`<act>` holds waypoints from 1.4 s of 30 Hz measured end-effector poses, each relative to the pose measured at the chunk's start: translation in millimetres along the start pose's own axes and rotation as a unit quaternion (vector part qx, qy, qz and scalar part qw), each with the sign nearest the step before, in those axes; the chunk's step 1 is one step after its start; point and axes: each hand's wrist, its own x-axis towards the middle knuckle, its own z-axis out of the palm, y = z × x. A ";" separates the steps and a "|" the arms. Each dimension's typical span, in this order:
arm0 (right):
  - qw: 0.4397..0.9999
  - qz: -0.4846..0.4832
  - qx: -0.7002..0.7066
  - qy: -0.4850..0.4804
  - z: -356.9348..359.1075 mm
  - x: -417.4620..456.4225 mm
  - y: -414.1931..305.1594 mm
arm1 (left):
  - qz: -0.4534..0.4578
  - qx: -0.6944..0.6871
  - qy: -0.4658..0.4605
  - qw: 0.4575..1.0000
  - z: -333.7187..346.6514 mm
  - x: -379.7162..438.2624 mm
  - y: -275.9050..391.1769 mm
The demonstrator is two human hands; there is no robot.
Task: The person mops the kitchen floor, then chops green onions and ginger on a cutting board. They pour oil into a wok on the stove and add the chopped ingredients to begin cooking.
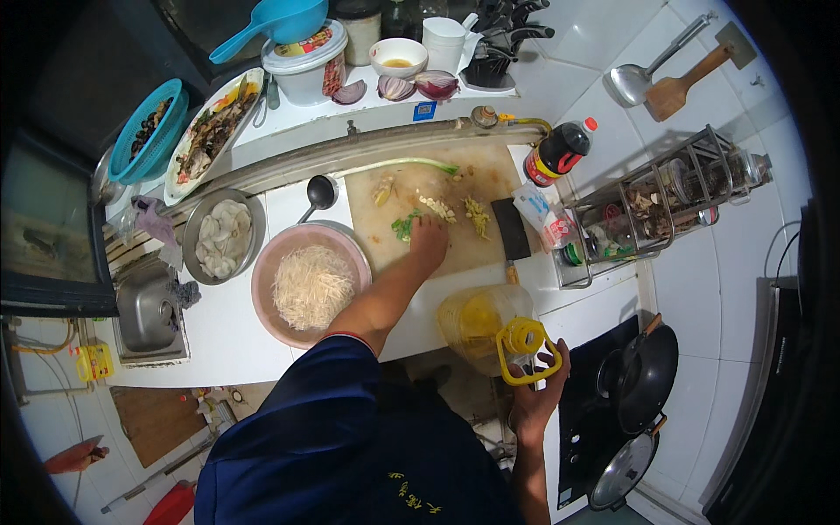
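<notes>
My left hand (430, 243) reaches onto the cutting board (387, 252), its fingertips down between chopped green scallion (405, 226) and chopped garlic (436, 208); whether they pinch anything is hidden. Chopped yellowish ginger (477, 218), a piece of ginger (383, 190) and a long scallion stalk (394, 162) lie farther up the board. A cleaver (510, 230) rests at its right edge. My right hand (541, 387) grips the yellow handle of a large plastic oil jug (482, 321), which is tilted at the counter's front edge and partly filled with yellow oil.
A pink basin (266, 282) of pale shreds, a black ladle (321, 192) and a metal bowl (259, 226) of white slices stand left, beside the sink (147, 315). A sauce bottle (558, 154) and wire rack (581, 262) are right. Two pans, one a wok (650, 374), sit by the black cooktop (584, 380).
</notes>
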 end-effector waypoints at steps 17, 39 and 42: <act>0.988 -0.144 -0.061 0.010 -8.3 14.6 -8.4 | 0.286 -0.355 0.047 0.889 -234.8 -145.5 42.7; 0.980 -0.195 -0.033 0.016 -5.5 21.2 26.3 | 0.244 -0.219 0.055 0.943 -251.1 -159.4 122.6; 0.990 -0.143 0.013 -0.015 -5.2 19.3 21.3 | 0.343 -0.163 0.057 0.923 -257.0 -154.8 110.1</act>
